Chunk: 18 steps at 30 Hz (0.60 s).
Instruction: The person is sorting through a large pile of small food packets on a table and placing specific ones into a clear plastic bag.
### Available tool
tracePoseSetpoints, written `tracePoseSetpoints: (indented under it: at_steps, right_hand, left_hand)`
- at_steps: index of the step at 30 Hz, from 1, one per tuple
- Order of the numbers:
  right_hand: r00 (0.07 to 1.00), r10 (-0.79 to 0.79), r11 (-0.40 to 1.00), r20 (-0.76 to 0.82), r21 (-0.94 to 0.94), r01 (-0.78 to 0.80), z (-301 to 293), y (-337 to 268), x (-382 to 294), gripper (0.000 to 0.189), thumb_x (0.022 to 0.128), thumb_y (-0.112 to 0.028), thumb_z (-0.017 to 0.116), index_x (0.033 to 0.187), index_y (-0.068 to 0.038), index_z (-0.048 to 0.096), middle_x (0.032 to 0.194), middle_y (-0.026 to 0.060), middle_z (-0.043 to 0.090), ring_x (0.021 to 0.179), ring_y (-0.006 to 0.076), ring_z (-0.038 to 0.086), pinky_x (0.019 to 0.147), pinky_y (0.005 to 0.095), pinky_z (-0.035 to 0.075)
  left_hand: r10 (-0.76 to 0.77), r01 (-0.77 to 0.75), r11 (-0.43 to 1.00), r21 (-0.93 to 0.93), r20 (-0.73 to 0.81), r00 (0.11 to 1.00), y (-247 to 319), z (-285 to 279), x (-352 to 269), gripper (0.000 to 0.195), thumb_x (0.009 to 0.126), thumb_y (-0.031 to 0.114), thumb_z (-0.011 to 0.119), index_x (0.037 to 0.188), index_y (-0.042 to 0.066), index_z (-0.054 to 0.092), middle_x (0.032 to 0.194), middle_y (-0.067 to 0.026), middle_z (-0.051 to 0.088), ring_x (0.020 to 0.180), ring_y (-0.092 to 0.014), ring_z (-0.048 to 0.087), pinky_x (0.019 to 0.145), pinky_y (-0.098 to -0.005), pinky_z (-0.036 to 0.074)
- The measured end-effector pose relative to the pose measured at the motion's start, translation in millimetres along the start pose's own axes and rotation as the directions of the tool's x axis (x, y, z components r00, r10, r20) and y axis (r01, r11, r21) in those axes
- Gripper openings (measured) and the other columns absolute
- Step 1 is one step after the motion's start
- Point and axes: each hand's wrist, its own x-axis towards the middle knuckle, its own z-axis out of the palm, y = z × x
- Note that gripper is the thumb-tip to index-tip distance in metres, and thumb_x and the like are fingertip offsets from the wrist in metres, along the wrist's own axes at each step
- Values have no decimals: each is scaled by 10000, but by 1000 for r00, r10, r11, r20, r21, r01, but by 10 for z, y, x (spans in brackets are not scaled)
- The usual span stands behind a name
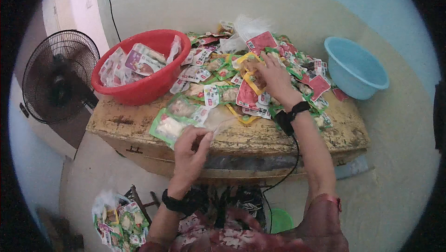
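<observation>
My left hand (193, 151) pinches the edge of a clear plastic bag (217, 117) at the table's near side. Beside it, green-edged food packets (170, 124) lie at the left; whether they are inside the bag I cannot tell. My right hand (277, 77) reaches into a heap of sealed snack packets, its fingers on a yellow-edged packet (256, 81). Under and around that hand are red packets (248, 95) and green-edged ones (224, 72). Both wrists wear black bands, and a black cable hangs from the right one.
A red basin (139, 91) with bagged packets stands at the table's left, a light blue basin (359, 70) at its right. White plastic bags (244, 32) lie behind the heap. A black fan (59, 77) stands left. A filled bag (122, 222) and a green basin (281, 220) are below.
</observation>
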Motion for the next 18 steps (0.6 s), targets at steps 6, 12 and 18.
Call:
tracePoseSetpoints:
  at_steps: [6,12,18]
  right_hand:
    - [986,-98,995,-132,-45,92,36,128,-97,421,812,-51,644,1227,-99,593,1331,95,592,1282,282,513,1039,473,417]
    - [984,-83,997,-160,-21,80,-10,152,-277,301,819,-111,662,1119,-116,630,1027,76,663,1052,284,574,868,445,460]
    - [980,33,964,-195,264,20,-182,182,-428,128,904,-174,630,987,-80,659,918,105,649,976,306,591,793,439,485]
  left_hand:
    - [67,-68,996,64,10,998,-4,12,10,104,939,83,653,966,-17,647,837,-51,565,759,-137,548,692,-278,461]
    - [152,-149,986,70,-48,987,-58,76,23,68,930,49,656,957,-13,646,762,-52,536,682,-124,521,615,-276,433]
    - [161,-157,983,94,-27,987,36,94,-17,69,931,46,656,956,-17,644,774,-48,539,670,-118,519,608,-269,432]
